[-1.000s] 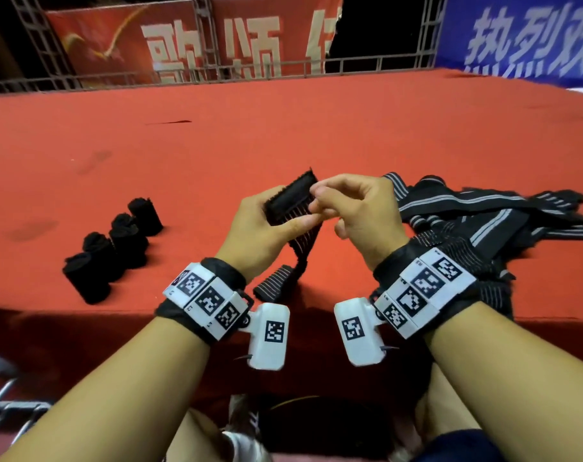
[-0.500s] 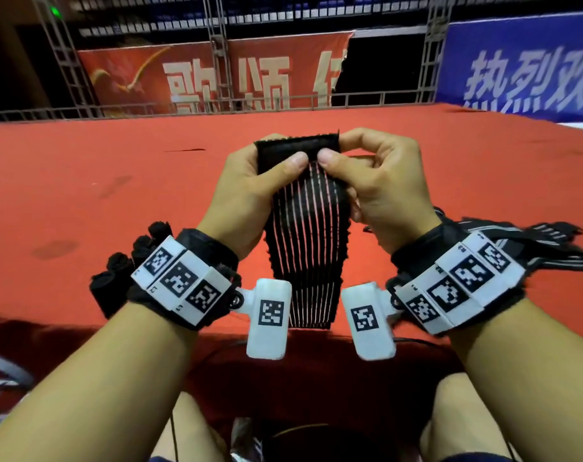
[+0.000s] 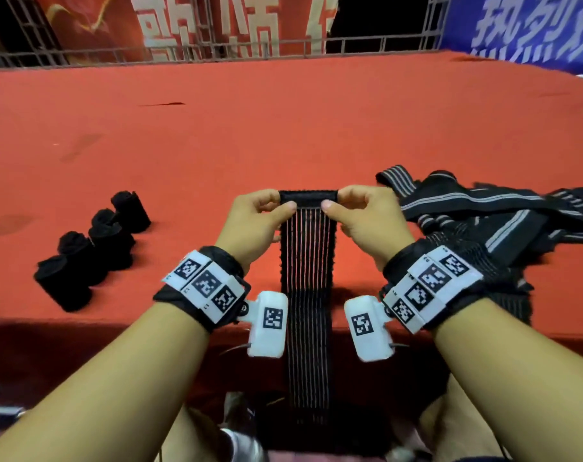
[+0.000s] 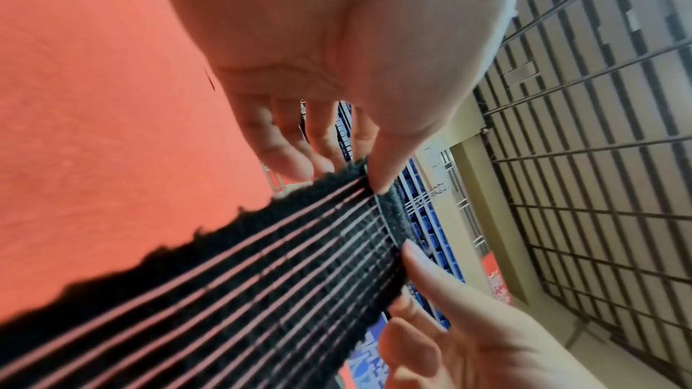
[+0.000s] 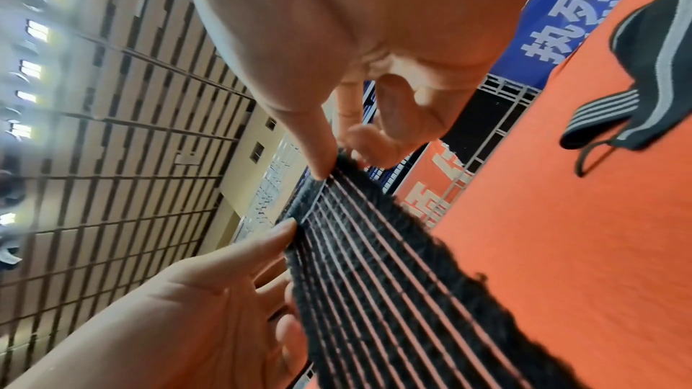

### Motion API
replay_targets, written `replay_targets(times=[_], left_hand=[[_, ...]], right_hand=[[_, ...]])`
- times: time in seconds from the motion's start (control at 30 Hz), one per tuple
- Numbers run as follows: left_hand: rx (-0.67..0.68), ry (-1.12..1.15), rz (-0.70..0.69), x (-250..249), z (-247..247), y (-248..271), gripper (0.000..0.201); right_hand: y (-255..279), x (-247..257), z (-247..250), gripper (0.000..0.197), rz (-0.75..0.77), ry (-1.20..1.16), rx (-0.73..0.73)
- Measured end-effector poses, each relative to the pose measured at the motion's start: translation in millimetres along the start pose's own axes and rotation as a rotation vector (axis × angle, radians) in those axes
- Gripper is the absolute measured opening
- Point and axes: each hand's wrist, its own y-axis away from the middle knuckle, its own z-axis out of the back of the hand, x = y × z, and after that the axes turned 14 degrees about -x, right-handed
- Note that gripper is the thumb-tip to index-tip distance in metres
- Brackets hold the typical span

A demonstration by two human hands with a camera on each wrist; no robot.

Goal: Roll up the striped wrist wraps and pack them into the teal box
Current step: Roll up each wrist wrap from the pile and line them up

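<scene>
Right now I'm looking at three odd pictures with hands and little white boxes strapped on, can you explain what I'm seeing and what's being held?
No machine here: these are a person's two bare hands, each wearing a wrist band with black-and-white marker squares and a small white camera. The wide picture comes from a camera on the person's head, looking down. The other two come from those wrist cameras, looking along each hand at the fingers.

The left hand and right hand pinch the top edge of one striped wrap, which hangs down past the edge of the red table. The top edge looks folded over, as if a roll is just starting.

On the table, left of the hands, stand five rolled wraps. To the right lies a loose pile of unrolled wraps. No teal box appears in any picture.
</scene>
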Motion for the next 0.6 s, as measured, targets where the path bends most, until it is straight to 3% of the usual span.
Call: replay_targets(times=[0.07,0.2,0.5,0.53,0.57,0.6], left_hand=[[-0.045,-0.072,0.002,19.6,-6.3,-15.6,0.021],[-0.051,-0.106,0.073,48.8,-22.1,-47.3,0.017],[-0.025,-0.015,0.304,90.7,-58.6,-118.6,0.018],[-0.006,0.001,0.342,95.8,-62.2,-123.7,0.009],[0.012,-0.001,0.378,100.7,-65.5,-127.5,0.014],[0.03,-0.016,0.408,107.2,-68.2,-130.5,0.033]], right_hand=[[-13.0,-19.3,-8.3,0.021,-0.002,0.077,-0.02],[-41.6,-49.1,-25.2,0.02,-0.079,0.199,-0.05],[-103.3,-87.6,-71.2,0.01,-0.323,0.186,0.021],[-107.3,-92.2,-75.2,0.029,-0.338,0.226,0.068],[-110.4,-97.7,-78.7,0.05,-0.352,0.275,0.137],[-111.1,-100.2,-80.3,0.069,-0.373,0.315,0.199]])
